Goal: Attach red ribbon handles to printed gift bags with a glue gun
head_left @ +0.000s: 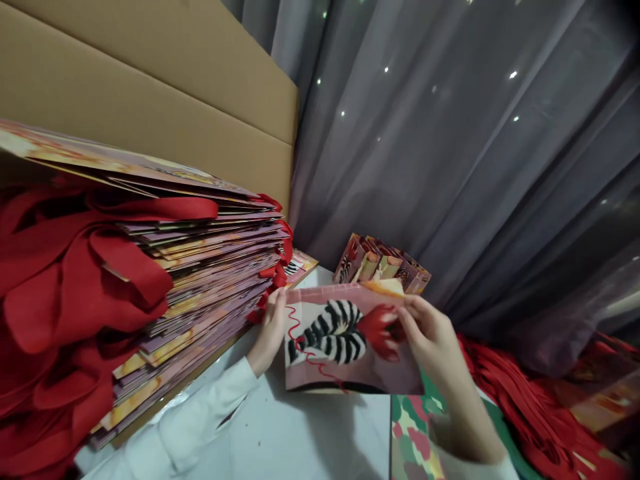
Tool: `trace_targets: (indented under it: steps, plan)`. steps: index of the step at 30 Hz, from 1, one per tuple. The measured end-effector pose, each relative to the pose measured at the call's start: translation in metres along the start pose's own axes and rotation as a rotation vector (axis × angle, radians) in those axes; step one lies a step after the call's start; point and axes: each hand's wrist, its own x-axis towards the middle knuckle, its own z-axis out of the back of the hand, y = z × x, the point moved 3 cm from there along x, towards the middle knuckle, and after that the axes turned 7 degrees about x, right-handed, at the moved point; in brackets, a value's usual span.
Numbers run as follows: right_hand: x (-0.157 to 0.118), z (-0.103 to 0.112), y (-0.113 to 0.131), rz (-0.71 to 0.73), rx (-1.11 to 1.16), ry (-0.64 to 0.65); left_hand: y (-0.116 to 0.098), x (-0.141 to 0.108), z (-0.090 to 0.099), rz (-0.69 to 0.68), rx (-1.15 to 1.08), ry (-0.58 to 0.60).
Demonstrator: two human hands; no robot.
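A printed paper gift bag (375, 340) hangs in front of me over the white table, its face showing black-and-white striped legs, a red shape and a curly red line. My left hand (271, 332) grips its left edge, fingers partly hidden behind it. At the upper right corner, my right hand (429, 325) pinches the bag between thumb and fingers. The bag's top edge bends slightly near that hand, showing yellow and orange print.
A tall stack of flat bags (220, 267) with red ribbon handles (85, 273) fills the left, before a cardboard box (250, 87). Several standing bags (383, 263) are behind. More red ribbons (525, 400) lie right, near a camouflage-patterned surface (413, 433). A grey curtain (425, 133) hangs behind.
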Motion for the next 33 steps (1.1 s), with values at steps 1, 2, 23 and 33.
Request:
trace_targets:
  steps: [1,2,23,33]
  plan:
    - [0.014,-0.006,0.001,0.031,-0.148,-0.077,0.002,0.002,0.0,0.002,0.029,-0.01]
    - [0.03,-0.014,0.004,0.047,-0.308,-0.141,0.004,0.003,0.0,0.003,0.055,-0.024]
    - [0.206,-0.206,-0.066,0.123,-1.213,0.039,-0.005,-0.03,-0.008,-0.076,0.176,0.223]
    - [0.158,-0.222,-0.171,-0.018,-1.285,0.358,-0.004,-0.027,-0.007,-0.046,0.192,0.226]
